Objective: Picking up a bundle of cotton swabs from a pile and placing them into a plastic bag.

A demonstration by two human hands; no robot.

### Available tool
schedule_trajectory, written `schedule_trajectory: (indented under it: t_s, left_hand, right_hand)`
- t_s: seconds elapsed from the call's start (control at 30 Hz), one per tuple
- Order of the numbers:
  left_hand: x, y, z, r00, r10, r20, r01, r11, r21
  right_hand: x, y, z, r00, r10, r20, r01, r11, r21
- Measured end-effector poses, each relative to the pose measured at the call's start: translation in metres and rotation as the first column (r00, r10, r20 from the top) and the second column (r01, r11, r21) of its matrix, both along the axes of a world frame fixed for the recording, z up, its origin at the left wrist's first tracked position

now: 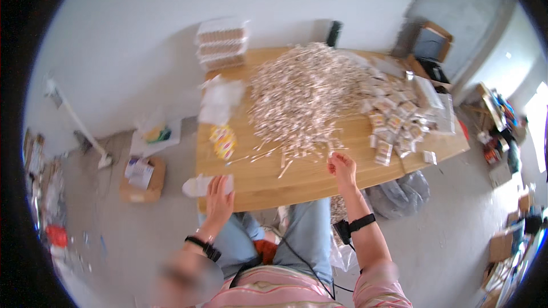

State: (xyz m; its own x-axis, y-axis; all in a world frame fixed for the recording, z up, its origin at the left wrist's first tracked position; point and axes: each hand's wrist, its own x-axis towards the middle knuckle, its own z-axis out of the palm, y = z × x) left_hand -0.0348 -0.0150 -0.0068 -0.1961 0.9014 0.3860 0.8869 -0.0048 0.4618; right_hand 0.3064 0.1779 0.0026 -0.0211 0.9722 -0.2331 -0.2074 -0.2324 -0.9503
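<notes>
A large heap of thin pale sticks that look like cotton swabs (pixel 302 91) covers the middle of the wooden table (pixel 257 188). At the front left edge, my left hand (pixel 218 198) lies with fingers stretched out on a flat white plastic bag (pixel 195 186). Just in front of the heap, my right hand (pixel 343 166) is closed, its thumb and fingertips pinched together. Whatever sits between those fingertips is too small to make out. Several loose sticks (pixel 285 167) lie scattered between my two hands.
Right of the heap lie many small filled packets (pixel 394 120). A yellow patterned packet (pixel 223 141) and clear plastic bags (pixel 220 100) are on the left, below a stack of packed trays (pixel 222 44). An open box (pixel 434 51) stands at the back right. A cardboard box (pixel 142 179) sits on the floor.
</notes>
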Motion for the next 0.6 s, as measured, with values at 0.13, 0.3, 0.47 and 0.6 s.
schedule_trajectory:
  t_s: [0.13,0.3,0.47,0.6]
  left_hand:
    - [-0.007,0.007,-0.026,0.977,0.194,-0.094,-0.202,0.975,-0.089]
    - [-0.009,0.003,-0.021,0.965,0.252,-0.074,-0.260,0.957,-0.127]
    - [-0.003,0.007,-0.018,0.968,0.240,-0.067,-0.247,0.960,-0.135]
    - [-0.006,0.006,-0.014,0.971,0.230,-0.066,-0.237,0.963,-0.127]
  right_hand:
    - [-0.079,-0.021,-0.024,0.802,-0.074,0.593,-0.238,0.871,0.430]
    - [-0.160,-0.012,0.001,0.492,-0.021,0.871,-0.600,0.716,0.356]
    - [-0.197,0.028,-0.015,0.275,-0.377,0.884,-0.617,0.636,0.463]
    - [-0.202,0.010,-0.038,0.163,-0.211,0.964,-0.675,0.689,0.264]
